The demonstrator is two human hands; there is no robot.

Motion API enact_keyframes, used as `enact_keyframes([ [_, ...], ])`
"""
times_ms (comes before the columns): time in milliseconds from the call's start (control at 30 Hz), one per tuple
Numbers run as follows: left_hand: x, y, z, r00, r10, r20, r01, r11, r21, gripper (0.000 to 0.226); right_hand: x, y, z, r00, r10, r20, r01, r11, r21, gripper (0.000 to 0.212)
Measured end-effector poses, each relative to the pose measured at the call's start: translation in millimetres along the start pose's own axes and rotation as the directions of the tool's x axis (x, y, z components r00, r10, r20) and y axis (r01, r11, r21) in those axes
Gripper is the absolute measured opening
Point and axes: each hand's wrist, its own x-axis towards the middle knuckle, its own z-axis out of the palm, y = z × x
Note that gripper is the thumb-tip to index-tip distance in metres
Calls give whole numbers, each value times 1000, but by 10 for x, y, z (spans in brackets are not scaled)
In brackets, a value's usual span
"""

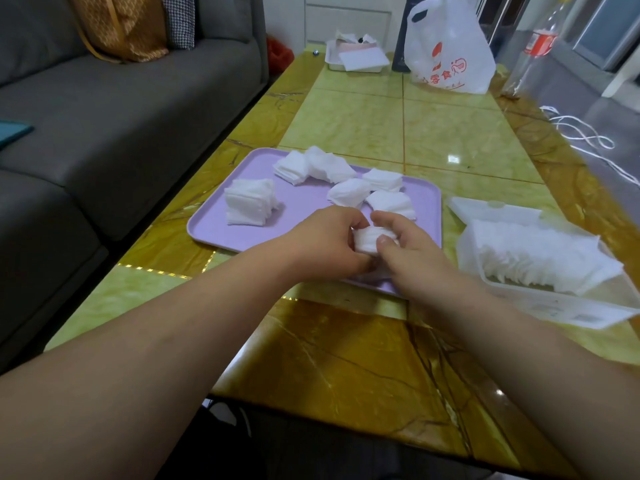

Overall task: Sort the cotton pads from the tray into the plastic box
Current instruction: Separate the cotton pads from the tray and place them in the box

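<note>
A lilac tray [301, 207] lies on the table with several white stacks of cotton pads: one at its left [250, 201], others at the back [313, 166] and right [382, 180]. Over the tray's near right corner, my left hand [325, 242] and my right hand [412, 252] together grip a small stack of cotton pads [371, 239], fingers curled round it from both sides. To the right stands the clear plastic box [554, 303], holding a row of white pads [540, 258]; its lid [491, 209] lies behind it.
The yellow-green marble-pattern table [346, 358] runs away from me. At its far end are a white plastic bag [450, 46], a small white tray with papers [356, 57] and a clear bottle [533, 43]. A grey sofa [121, 98] stands at the left. White cord [581, 133] lies at the right.
</note>
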Motion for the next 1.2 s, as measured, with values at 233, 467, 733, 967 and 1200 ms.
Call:
enact_keyframes([
  [233, -5, 25, -106, 999, 18, -50, -21, 998, -54, 15, -35, -45, -64, 997, -48, 61, 53, 995, -86, 69],
  [467, 32, -246, -278, 956, -183, -229, 195, 980, 31, 30, -13, 31, -174, 977, -110, -181, 95, 991, -89, 44],
  [733, 30, -259, -202, 952, -281, -124, 293, 952, 88, 40, 27, 89, -176, 980, -57, -192, 50, 998, -38, 44],
  [967, 27, -218, -194, 953, -282, -110, 272, 958, -94, 13, 40, 110, -185, 980, -60, -192, 62, 998, 1, 45],
  [1200, -92, -62, -398, 999, -43, 8, 40, 825, -564, 15, 51, 105, -197, 974, -77, -212, 92, 994, 60, 41],
])
